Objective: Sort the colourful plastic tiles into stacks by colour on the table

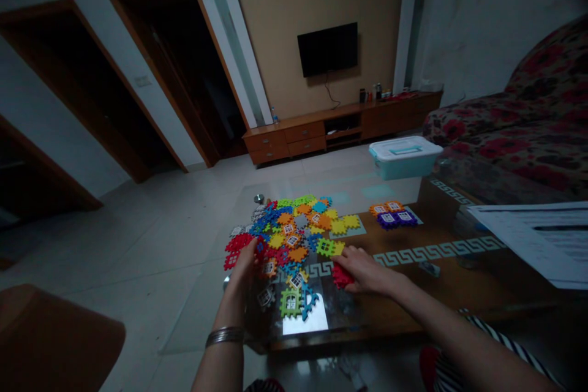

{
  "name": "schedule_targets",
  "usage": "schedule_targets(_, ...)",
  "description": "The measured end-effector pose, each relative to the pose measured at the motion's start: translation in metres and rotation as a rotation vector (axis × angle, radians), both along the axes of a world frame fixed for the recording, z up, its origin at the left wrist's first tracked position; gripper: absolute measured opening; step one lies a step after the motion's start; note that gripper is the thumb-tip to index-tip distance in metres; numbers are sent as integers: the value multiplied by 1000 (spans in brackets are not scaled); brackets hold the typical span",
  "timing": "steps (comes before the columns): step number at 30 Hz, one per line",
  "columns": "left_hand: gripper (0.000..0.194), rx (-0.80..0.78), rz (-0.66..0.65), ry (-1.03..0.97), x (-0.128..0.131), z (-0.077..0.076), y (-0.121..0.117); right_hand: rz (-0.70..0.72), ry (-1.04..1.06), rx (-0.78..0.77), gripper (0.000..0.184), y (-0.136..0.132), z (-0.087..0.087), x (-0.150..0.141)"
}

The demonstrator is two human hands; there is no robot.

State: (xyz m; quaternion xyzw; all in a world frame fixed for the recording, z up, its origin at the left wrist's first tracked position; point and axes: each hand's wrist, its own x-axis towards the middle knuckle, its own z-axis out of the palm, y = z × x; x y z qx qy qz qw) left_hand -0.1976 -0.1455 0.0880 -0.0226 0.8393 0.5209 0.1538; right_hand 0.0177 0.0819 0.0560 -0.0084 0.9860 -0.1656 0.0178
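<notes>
A spread of colourful interlocking plastic building pieces [297, 254] with toothed edges lies on the glass table. My right hand [365, 271] is closed on a red piece [341, 275] at the right side of the spread, beside a lime green piece [326, 247]. At the left side, my left hand [248, 257] has its fingers closed at a dark red piece [261, 247]; part of the grip is hidden. Flat red pieces [232, 259] lie just left of that hand. A green window piece [291, 303] and a blue triangular piece [309, 302] are nearest the front edge.
Two orange and two purple window pieces [395, 218] sit joined farther right on the table [441, 266]. White papers [537, 242] lie at the right. Behind stands a lidded teal box [405, 162]. A brown rounded object [59, 337] is at lower left.
</notes>
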Motion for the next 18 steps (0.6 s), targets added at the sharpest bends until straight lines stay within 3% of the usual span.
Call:
schedule_targets(5,37,105,-207,-168,21,3,11,-18,-20,11,40,-6,-1,-4)
schedule_targets(8,23,117,-361,-204,47,-8,28,-39,-3,6,37,-7,-5,-5)
schedule_targets(10,15,33,-456,-157,69,-21,41,-59,24,7,36,-3,-9,-5)
schedule_targets(13,21,-196,-565,75,98,-38,59,-92,35,13,36,8,-16,-4)
schedule_targets(18,25,-398,-655,261,113,-40,74,-123,-3,20,40,24,-19,2)
